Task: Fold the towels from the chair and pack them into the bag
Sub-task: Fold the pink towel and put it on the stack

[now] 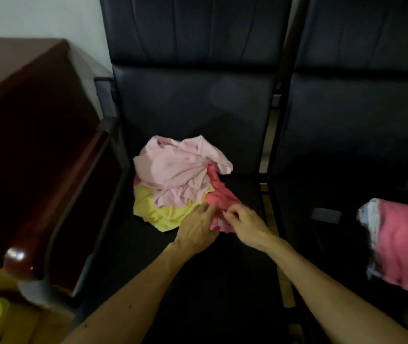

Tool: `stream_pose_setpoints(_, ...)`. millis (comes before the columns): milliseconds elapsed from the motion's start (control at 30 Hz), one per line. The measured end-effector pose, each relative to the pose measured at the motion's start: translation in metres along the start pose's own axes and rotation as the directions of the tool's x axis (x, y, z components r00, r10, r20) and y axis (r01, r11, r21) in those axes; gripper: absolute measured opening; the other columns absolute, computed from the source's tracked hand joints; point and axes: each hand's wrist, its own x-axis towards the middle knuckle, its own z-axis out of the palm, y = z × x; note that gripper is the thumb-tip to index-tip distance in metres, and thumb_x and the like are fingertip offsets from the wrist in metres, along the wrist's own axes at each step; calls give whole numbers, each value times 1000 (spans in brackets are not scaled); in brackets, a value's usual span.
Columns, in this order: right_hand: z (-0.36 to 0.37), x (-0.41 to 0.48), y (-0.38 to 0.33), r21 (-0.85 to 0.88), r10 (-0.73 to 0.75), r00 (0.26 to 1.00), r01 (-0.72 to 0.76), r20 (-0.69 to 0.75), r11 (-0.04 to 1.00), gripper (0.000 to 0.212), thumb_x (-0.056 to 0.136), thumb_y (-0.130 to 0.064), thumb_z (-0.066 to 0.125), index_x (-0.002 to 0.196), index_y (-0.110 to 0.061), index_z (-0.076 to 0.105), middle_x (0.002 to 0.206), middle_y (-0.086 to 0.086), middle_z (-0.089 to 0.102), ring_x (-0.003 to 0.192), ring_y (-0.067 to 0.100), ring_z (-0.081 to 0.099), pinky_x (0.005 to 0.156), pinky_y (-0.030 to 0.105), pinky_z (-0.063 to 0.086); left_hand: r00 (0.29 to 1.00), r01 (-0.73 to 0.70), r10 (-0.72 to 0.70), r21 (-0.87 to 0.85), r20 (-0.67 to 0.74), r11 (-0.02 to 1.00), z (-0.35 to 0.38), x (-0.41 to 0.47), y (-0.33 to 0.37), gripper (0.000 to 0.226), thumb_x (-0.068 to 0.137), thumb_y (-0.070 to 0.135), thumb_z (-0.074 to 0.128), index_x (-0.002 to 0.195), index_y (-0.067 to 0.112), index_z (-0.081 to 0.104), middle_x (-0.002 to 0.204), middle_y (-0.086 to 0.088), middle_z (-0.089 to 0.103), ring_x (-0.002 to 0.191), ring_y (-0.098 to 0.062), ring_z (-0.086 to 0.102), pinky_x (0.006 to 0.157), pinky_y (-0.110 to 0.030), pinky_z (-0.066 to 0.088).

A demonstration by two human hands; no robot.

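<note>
Left hand [198,230] nearest, I see fingers flat on coral towel [220,194]; right hand [246,225] fingers pinch its edge; towel pile [173,170] on chair [198,108].

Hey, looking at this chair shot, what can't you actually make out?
Head view, coral towel: mostly covered by the light pink towel, left hand and right hand.
Head view, pink bundle on the next seat: blurred, cut by the right edge; bag or towel unclear.
Head view, dark flat object beside it: too dim to identify.
</note>
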Motion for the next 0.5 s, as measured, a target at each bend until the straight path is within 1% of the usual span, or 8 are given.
stream_pose_setpoints(33, -19, -7, -15, 37, -16, 1000, 16, 1, 999, 19, 100, -31, 51, 93, -18, 63, 94, -2, 63, 87, 15, 60, 72, 29, 43, 998, 2, -6, -57, -60, 998, -13, -3, 9, 35, 87, 30, 68, 116, 15, 54, 110, -3, 58, 98, -21, 57, 74, -31, 44)
stream_pose_setpoints(100, -63, -24, -52, 130, -101, 994, 105, -35, 986, 17, 98, -23, 55, 85, -17, 64, 84, -2, 66, 77, 10, 60, 71, 29, 46, 979, 7, -47, -199, -197, 980, -48, -7, 33, 34, 88, 40, 69, 110, 18, 56, 106, 1, 60, 93, -17, 58, 75, -33, 47)
stream_pose_setpoints(167, -105, -46, -91, 240, -184, 979, 201, -93, 950, 19, 97, -11, 55, 79, -13, 62, 71, -1, 62, 62, 4, 56, 62, 22, 45, 945, -36, -71, -316, -320, 948, -89, -12, 60, 26, 89, 40, 69, 103, 21, 57, 100, 3, 61, 88, -14, 58, 75, -33, 50)
stream_pose_setpoints(233, -141, -66, -125, 305, -224, 964, 258, -142, 917, 21, 98, -10, 54, 79, -12, 61, 66, 3, 60, 54, 4, 54, 53, 18, 43, 892, -122, -48, -341, -450, 932, -128, -15, 86, 23, 89, 40, 70, 95, 23, 56, 88, 7, 59, 81, -11, 54, 70, -30, 47)
stream_pose_setpoints(300, -173, -94, -159, 314, -265, 939, 324, -218, 892, 23, 100, -13, 52, 79, -15, 61, 67, 4, 59, 53, 4, 53, 51, 18, 44, 832, -216, -15, -348, -555, 913, -169, -27, 116, 21, 90, 40, 68, 89, 22, 57, 80, 7, 57, 76, -10, 53, 68, -34, 47)
stream_pose_setpoints(333, -185, -104, -172, 326, -281, 927, 353, -247, 877, 23, 101, -14, 52, 79, -17, 61, 67, 3, 58, 53, 3, 53, 52, 19, 44, 805, -252, -2, -345, -594, 904, -185, -31, 128, 20, 90, 38, 68, 87, 21, 59, 78, 6, 58, 75, -10, 55, 68, -36, 49)
stream_pose_setpoints(400, -208, -133, -198, 336, -313, 900, 408, -303, 849, 25, 101, -16, 51, 79, -17, 61, 65, 2, 57, 55, 5, 52, 56, 23, 46, 774, -311, 13, -361, -634, 879, -217, -45, 155, 14, 89, 35, 68, 89, 22, 62, 79, 7, 63, 74, -10, 60, 69, -38, 52)
stream_pose_setpoints(500, -230, -177, -226, 329, -351, 871, 462, -344, 823, 25, 101, -18, 51, 81, -14, 65, 67, 4, 59, 59, 9, 53, 59, 25, 47, 782, -394, 49, -432, -621, 811, -254, -68, 189, 13, 90, 32, 67, 97, 21, 66, 81, 7, 69, 75, -10, 66, 70, -37, 56)
